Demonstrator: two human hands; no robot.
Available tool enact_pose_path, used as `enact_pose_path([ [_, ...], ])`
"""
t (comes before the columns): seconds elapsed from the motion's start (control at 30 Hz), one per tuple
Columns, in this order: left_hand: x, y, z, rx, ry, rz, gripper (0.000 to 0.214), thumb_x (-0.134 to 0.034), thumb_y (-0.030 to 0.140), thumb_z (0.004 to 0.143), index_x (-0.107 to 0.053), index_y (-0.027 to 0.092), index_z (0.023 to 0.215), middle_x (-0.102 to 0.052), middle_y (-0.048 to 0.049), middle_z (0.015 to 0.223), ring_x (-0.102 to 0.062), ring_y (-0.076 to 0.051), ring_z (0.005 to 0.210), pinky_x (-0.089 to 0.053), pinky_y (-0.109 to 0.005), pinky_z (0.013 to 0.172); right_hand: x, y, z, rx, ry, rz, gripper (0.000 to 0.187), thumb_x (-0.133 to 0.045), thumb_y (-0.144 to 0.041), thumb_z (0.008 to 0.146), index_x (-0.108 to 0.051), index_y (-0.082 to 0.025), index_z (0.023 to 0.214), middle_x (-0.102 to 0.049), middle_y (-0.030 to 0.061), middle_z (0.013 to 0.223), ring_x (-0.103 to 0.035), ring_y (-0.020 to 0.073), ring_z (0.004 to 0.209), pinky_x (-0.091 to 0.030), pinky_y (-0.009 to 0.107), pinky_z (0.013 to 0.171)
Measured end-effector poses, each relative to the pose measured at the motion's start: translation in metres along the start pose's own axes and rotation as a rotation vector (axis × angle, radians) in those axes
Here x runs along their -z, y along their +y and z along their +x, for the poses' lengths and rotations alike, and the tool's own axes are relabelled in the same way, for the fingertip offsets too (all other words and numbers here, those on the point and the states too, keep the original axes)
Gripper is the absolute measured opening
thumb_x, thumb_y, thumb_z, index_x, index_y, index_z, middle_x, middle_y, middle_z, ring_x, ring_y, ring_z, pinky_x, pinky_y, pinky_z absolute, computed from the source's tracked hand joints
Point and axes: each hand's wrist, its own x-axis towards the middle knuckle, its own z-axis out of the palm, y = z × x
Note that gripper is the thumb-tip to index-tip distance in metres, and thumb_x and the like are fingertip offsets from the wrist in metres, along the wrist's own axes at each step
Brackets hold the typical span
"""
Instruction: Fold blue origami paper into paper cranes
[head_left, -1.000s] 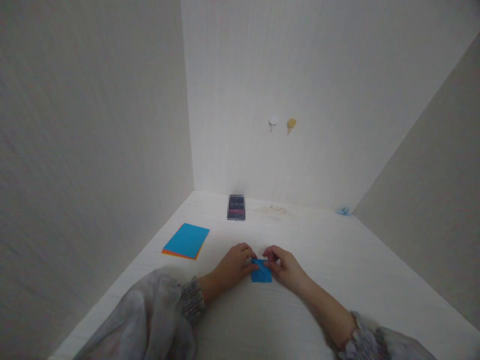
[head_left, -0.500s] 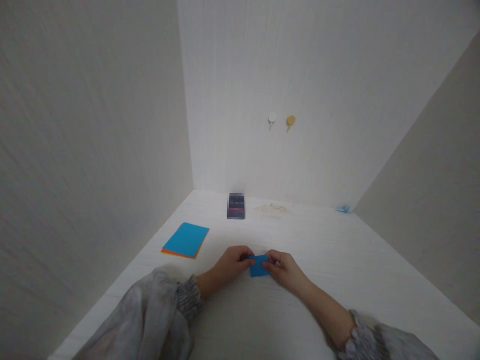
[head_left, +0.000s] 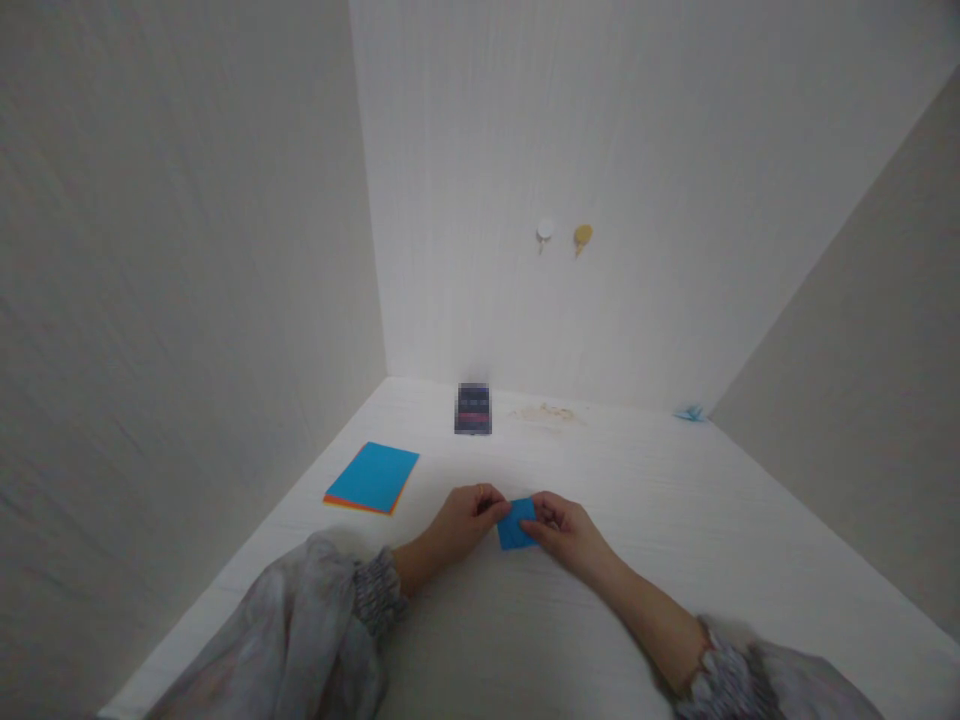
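Observation:
Between my hands is a small folded square of blue origami paper (head_left: pixel 514 528), held just over the white table. My left hand (head_left: pixel 471 515), with a ring on one finger, pinches its upper left corner between thumb and fingers. On the opposite side, my right hand (head_left: pixel 562 524) grips the paper's right edge, its thumb lying on the front face. The fingers behind the paper are partly hidden.
A stack of coloured paper sheets (head_left: pixel 373 478), blue on top with orange below, lies to the left. Near the back wall is a dark blurred-out object (head_left: pixel 473 409). A folded blue paper piece (head_left: pixel 690 413) sits in the far right corner. Two hooks (head_left: pixel 583 236) hang on the wall.
The folded paper has tilted, and more of its face now shows. My left thumb has shifted from its front towards the upper left corner. The view has moved slightly.

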Motion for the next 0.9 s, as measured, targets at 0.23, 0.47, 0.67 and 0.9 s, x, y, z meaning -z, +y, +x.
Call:
enact_pose_path([
  [0.23,-0.004,-0.002,0.002,0.086,-0.053,-0.279,0.027,-0.056,0.038,0.07,-0.055,0.012,0.077,-0.05,0.0028,0.057,-0.043,-0.008,0.05,-0.034,-0.02,0.049,-0.002,0.006,0.001,0.069,0.103,0.058,0.016,-0.059,-0.028,0.07,-0.051,-0.018,0.08,-0.054,-0.0031,0.062,-0.052,0.0125,0.06,-0.041,0.025,0.059],
  [0.47,-0.005,-0.003,0.0,0.072,-0.029,-0.261,0.021,-0.056,0.033,0.071,-0.054,0.012,0.074,-0.05,0.0031,0.058,-0.041,-0.007,0.05,-0.032,-0.019,0.048,-0.008,0.006,-0.002,0.028,0.017,0.246,0.037,-0.06,-0.028,0.068,-0.041,-0.022,0.099,-0.058,-0.0025,0.071,-0.055,0.0135,0.064,-0.043,0.026,0.06],
  [0.67,-0.004,-0.002,0.0,0.14,-0.055,-0.226,0.028,-0.053,0.04,0.072,-0.055,0.012,0.073,-0.049,0.0036,0.054,-0.04,-0.007,0.046,-0.032,-0.019,0.045,-0.013,0.002,0.0,-0.025,0.018,0.358,0.04,-0.063,-0.023,0.063,-0.039,-0.022,0.095,-0.055,-0.0057,0.06,-0.052,0.0116,0.053,-0.04,0.025,0.053],
  [0.9,0.001,0.003,-0.005,0.033,-0.132,0.017,0.024,-0.052,0.035,0.073,-0.059,0.012,0.069,-0.055,0.0003,0.058,-0.043,-0.009,0.05,-0.031,-0.019,0.047,-0.003,0.005,0.007,-0.095,0.256,0.343,0.042,-0.067,-0.029,0.058,-0.04,-0.021,0.089,-0.051,-0.0077,0.052,-0.045,0.0091,0.041,-0.035,0.023,0.044],
])
